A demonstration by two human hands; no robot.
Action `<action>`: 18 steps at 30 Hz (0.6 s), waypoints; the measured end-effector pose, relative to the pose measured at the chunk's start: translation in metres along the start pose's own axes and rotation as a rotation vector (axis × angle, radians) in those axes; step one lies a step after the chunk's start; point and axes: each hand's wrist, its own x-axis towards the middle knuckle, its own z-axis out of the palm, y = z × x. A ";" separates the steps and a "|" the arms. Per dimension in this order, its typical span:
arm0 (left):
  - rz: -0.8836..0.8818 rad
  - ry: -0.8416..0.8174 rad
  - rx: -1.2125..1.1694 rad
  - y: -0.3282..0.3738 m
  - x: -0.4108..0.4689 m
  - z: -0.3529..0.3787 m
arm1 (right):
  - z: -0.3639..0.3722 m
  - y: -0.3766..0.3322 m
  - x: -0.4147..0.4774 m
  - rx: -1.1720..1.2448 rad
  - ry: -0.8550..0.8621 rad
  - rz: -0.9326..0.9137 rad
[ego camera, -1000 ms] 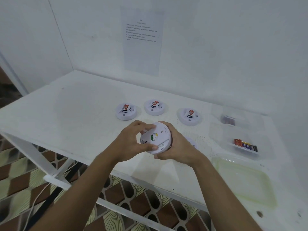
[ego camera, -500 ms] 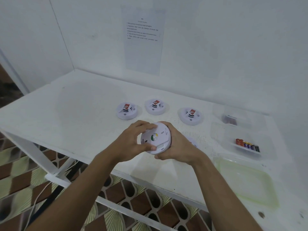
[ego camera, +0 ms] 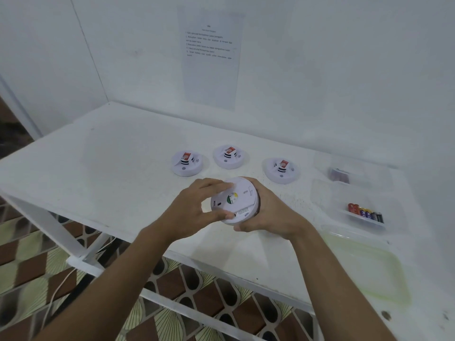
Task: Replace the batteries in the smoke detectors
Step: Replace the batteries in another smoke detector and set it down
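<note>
Smoke detector (ego camera: 234, 200) tilted above the table (ego camera: 118, 168), left hand (ego camera: 194, 207) gripping its rim, right hand (ego camera: 268, 212) cupping it — both grips holding it

The sheet of paper (ego camera: 211, 57) on the wall carries a heading and several numbered lines of print, all too blurred to read. The round green-and-yellow sticker and small printed strip on the nearest smoke detector (ego camera: 237, 201) are also illegible. So are the red labels on the three detectors (ego camera: 230, 157) behind it and the wrappers of the batteries (ego camera: 365, 212).
</note>
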 end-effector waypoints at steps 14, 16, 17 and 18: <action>0.061 0.347 0.274 -0.016 -0.023 0.016 | 0.011 0.003 0.003 0.040 0.074 0.176; -0.105 0.342 0.098 -0.012 -0.024 0.015 | 0.016 0.003 0.006 0.047 0.089 0.148; -0.199 0.350 -0.031 -0.010 -0.023 0.015 | 0.020 0.003 0.008 0.047 0.109 0.113; -0.274 0.365 -0.150 -0.008 -0.021 0.015 | 0.024 0.004 0.009 0.052 0.141 0.082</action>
